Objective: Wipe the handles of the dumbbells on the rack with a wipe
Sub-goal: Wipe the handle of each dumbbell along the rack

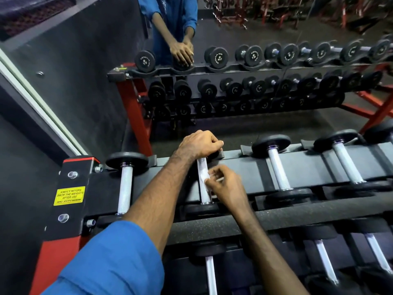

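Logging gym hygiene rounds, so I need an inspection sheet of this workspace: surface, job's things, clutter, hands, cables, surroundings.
Surface: black rack with red frame, top tier holds a row of dumbbells.
Job's things: white wipe against the second handle from the left; neighbouring handle untouched.
Clutter: nothing seen.
Hands: left hand grips that dumbbell's far head; right hand pinches the wipe, blurred.
Cables: nothing seen.
Surroundings: mirror behind, yellow sticker on the rack end, lower tier of dumbbells below.
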Demonstrator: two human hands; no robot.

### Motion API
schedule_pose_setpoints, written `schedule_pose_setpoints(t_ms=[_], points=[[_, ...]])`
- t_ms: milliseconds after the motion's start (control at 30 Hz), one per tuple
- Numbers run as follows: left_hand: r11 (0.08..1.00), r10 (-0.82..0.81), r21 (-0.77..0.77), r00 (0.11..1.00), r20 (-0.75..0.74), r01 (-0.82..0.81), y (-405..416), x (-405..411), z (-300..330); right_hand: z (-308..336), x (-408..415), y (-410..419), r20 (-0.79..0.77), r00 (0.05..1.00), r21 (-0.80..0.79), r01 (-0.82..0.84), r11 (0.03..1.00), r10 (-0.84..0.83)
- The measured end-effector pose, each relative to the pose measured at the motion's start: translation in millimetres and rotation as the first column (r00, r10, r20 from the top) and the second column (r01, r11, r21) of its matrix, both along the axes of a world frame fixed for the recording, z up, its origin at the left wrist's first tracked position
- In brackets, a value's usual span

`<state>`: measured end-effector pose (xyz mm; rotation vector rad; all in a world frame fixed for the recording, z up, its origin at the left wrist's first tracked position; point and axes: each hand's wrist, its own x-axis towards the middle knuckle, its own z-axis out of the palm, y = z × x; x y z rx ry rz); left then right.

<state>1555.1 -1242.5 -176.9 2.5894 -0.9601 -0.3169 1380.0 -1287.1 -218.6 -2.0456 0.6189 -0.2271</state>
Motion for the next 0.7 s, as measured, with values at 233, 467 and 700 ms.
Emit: schedule_pose_setpoints(t_ms=[233, 467, 700], points=[[1.0, -0.009, 0.007, 1.0, 0.003, 0.009, -4.0, 0.6, -1.2, 3.6, 13.8, -0.9, 0.047, 0.996, 0.031, 0.07, 0.997, -0.072], [1.0, 0.004, -0.028, 1.0, 0.012, -0.004, -1.3, 3.5, -4.6, -4.0, -9.3, 1.1, -0.024, 0.999, 0.052, 0.038, 0.998, -0.037], [1.0, 0.004, -0.027, 1.0, 0.009, -0.004, -1.7, 4.5, -6.4, -11.4, 23.1, -17.1, 0.033, 0.997, 0.427, 0.051, 0.903, -0.072]])
